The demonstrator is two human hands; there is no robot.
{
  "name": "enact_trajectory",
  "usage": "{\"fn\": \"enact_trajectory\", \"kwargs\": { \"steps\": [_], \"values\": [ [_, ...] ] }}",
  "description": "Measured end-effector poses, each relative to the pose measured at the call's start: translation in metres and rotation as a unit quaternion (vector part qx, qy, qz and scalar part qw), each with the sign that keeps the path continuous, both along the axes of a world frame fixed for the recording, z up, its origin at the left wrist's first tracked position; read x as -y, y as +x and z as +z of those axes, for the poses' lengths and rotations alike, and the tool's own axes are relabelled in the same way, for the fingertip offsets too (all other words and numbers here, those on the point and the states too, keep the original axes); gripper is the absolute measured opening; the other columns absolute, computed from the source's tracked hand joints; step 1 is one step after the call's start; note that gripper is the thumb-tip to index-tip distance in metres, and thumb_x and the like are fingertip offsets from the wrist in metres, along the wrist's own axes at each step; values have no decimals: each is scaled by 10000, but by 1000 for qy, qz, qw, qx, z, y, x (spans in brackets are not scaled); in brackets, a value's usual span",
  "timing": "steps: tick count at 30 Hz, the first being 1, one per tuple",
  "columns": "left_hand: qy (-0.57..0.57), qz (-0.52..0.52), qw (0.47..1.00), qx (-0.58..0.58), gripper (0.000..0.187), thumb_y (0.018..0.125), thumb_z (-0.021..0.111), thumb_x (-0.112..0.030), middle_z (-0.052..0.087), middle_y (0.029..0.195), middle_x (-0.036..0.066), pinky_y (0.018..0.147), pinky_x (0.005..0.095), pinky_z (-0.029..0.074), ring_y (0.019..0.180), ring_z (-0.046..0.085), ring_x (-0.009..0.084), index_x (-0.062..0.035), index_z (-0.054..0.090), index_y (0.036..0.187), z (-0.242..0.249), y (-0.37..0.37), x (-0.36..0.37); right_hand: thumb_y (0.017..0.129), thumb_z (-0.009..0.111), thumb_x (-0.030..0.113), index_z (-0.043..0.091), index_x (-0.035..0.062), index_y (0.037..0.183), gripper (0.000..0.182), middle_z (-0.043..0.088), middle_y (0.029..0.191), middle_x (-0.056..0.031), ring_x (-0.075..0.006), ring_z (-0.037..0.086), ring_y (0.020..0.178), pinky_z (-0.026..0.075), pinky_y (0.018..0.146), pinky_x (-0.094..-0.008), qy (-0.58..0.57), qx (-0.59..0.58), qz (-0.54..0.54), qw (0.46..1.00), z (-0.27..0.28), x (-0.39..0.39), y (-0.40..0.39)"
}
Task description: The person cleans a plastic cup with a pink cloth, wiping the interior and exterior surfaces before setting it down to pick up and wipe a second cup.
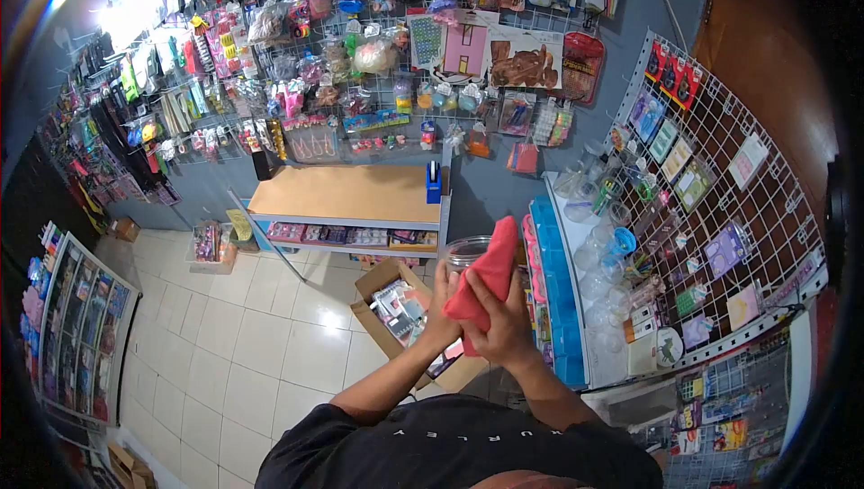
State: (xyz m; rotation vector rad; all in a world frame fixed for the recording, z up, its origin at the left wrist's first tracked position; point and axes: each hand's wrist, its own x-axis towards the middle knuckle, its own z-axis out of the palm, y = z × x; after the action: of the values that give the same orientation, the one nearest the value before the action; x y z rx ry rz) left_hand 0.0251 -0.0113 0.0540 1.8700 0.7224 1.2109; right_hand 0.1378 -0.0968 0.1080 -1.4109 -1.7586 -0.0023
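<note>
A clear round jar (467, 251) is held up in front of my body, its rim facing up. My left hand (439, 307) is closed around the jar's left and lower side. A red cloth (483, 284) lies against the jar's right side, its folded end rising above the rim. My right hand (502, 320) grips the cloth, with the fingers pressed over it. The cloth hides most of the jar's body.
An open cardboard box (371, 320) of packaged goods stands on the floor below my hands. Ahead is a wooden-topped shelf (346, 192) with a blue tape dispenser (434, 185). Clear containers (601, 260) crowd the white shelf at right, beside blue bins (560, 309).
</note>
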Motion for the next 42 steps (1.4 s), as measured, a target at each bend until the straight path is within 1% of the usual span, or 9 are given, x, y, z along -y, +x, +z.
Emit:
{"fn": "enact_trajectory", "kwargs": {
  "steps": [8, 15, 23, 31, 33, 37, 39, 41, 42],
  "values": [
    [-163, -36, 964, 205, 482, 1075, 315, -356, 525, 1286, 151, 990, 340, 451, 1165, 549, 212, -27, 298, 1427, 14, 6, 9, 895, 644, 391, 204, 71, 1548, 850, 319, 1504, -283, -472, 334, 1386, 329, 1114, -486, -48, -92, 43, 994, -9, -12, 17],
    [-312, -44, 924, 215, 599, 1027, 399, -489, 544, 1267, 124, 902, 358, 488, 1059, 562, 201, -50, 348, 1430, 4, -4, -15, 806, 780, 307, 215, 29, 1531, 960, 333, 1504, -268, -442, 357, 1382, 336, 1121, -462, -11, -101, 30, 994, -32, -11, 11],
    [-412, -218, 845, 262, 761, 944, 349, -693, 585, 1254, 90, 891, 404, 499, 1007, 609, 216, -84, 452, 1387, -33, -27, -52, 879, 730, 255, 465, 3, 1397, 633, 577, 1317, -186, -264, 551, 1230, 402, 1047, -368, -93, -402, 104, 905, -51, -7, 38],
    [-541, -269, 715, 352, 841, 903, 326, -752, 537, 1342, 151, 940, 554, 504, 1149, 599, 327, -83, 428, 1402, -31, -25, -29, 896, 704, 243, 603, 18, 1223, 410, 692, 1087, -140, -219, 645, 1049, 495, 916, -357, -61, -317, -30, 946, -61, -3, 49],
    [-541, -267, 696, 390, 834, 899, 341, -751, 541, 1327, 161, 934, 617, 486, 1155, 589, 371, -88, 432, 1398, -23, -29, -29, 967, 579, 214, 548, 7, 1293, 388, 611, 1256, -146, -232, 568, 1172, 431, 1008, -364, -22, -379, 17, 925, -81, -4, 75],
    [-532, -183, 772, 295, 797, 902, 369, -734, 559, 1263, 153, 896, 616, 487, 1068, 612, 368, -122, 402, 1411, -50, -33, -56, 1013, 400, 432, 396, 22, 1419, 577, 467, 1418, -120, -239, 466, 1291, 360, 1090, -397, 24, -370, 27, 928, -61, 16, 88],
    [-496, -125, 813, 279, 729, 920, 427, -676, 566, 1241, 133, 891, 570, 496, 1043, 613, 353, -109, 418, 1379, -59, -29, -59, 966, 496, 464, 324, 27, 1476, 694, 385, 1494, -146, -285, 403, 1354, 327, 1116, -434, 8, -462, 147, 874, -36, 23, 78],
    [-432, -90, 855, 272, 701, 928, 458, -644, 569, 1235, 130, 895, 562, 495, 1062, 606, 350, -87, 436, 1353, -35, -17, -41, 850, 691, 480, 250, 44, 1520, 913, 297, 1544, -204, -368, 328, 1406, 299, 1128, -477, 11, -299, 186, 936, -21, 8, 56],
    [-422, -163, 848, 277, 512, 1002, 455, -486, 574, 1224, 105, 872, 442, 528, 1039, 626, 261, -121, 410, 1358, -26, -15, -30, 791, 745, 518, 210, 60, 1539, 1027, 255, 1559, -229, -405, 291, 1426, 287, 1134, -492, 43, -27, 94, 994, -24, -1, 47]
  ]
}}
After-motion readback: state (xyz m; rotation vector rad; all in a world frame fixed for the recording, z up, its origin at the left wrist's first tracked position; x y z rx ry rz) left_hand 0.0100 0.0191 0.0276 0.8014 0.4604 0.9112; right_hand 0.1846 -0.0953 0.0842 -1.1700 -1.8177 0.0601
